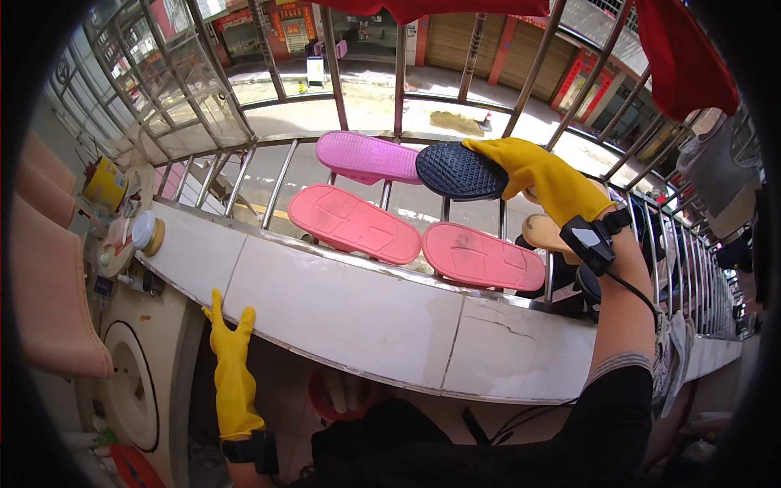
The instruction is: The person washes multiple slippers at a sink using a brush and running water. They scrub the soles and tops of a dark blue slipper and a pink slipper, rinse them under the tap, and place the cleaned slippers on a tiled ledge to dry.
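My right hand (547,175), in a yellow rubber glove, grips one end of a dark blue slipper (455,171). The slipper lies over the metal bars with its patterned sole up, its other end against a purple-pink slipper (366,157). Nearer to me, two coral pink slippers (351,224) rest side by side on the bars, soles up. My left hand (232,358), gloved in yellow too, is at the near edge of the white tiled ledge (350,301). Its fingers are spread and nothing is in them.
A metal window cage (333,73) rises beyond the ledge, with a street below. Red cloth (687,57) hangs at the upper right. At the left stand a lidded jar (148,233) and a yellow can (106,187). A beige slipper (543,233) lies under my right forearm.
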{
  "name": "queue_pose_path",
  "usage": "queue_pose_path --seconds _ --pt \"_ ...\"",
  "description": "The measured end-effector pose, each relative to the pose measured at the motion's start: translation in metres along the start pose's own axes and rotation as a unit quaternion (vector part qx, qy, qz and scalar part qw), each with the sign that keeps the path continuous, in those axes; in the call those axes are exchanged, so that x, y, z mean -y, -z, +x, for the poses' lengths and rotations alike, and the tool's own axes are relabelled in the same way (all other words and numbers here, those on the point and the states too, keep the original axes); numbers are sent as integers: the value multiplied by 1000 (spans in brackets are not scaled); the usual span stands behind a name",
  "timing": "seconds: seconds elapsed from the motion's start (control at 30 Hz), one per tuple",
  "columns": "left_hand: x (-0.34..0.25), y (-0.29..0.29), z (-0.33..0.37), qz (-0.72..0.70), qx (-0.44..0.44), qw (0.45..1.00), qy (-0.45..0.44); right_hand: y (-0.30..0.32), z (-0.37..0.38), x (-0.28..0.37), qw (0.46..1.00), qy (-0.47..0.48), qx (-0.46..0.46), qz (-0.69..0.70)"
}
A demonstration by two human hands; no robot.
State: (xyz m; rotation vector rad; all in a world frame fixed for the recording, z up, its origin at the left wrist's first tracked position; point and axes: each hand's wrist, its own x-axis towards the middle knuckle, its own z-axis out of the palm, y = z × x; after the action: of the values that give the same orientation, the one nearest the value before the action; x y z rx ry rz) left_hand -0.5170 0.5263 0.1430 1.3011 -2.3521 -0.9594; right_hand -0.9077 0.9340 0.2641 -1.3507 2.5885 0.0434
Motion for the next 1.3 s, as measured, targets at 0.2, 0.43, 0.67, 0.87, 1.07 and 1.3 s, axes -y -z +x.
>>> queue_pose_path --seconds 0.2,0.43,0.67,0.87,1.07,1.3 --pt "-1 1 0 -4 3 1000 -1 -2 16 -19 996 -84 18 10" --pt "1 1 1 -4 3 1000 -4 14 24 -4 983 -152 38 90" --pt "-2 2 -1 -5 4 1000 2 46 -24 61 974 -172 -50 142" --pt "1 1 0 -8 3 1000 1 63 -38 98 969 -193 -89 127" --pt "7 -1 3 -13 -3 1000 -16 53 -42 87 983 -108 -103 103" --pt "4 1 1 -7 5 1000 -9 22 -5 23 997 -67 -34 11"
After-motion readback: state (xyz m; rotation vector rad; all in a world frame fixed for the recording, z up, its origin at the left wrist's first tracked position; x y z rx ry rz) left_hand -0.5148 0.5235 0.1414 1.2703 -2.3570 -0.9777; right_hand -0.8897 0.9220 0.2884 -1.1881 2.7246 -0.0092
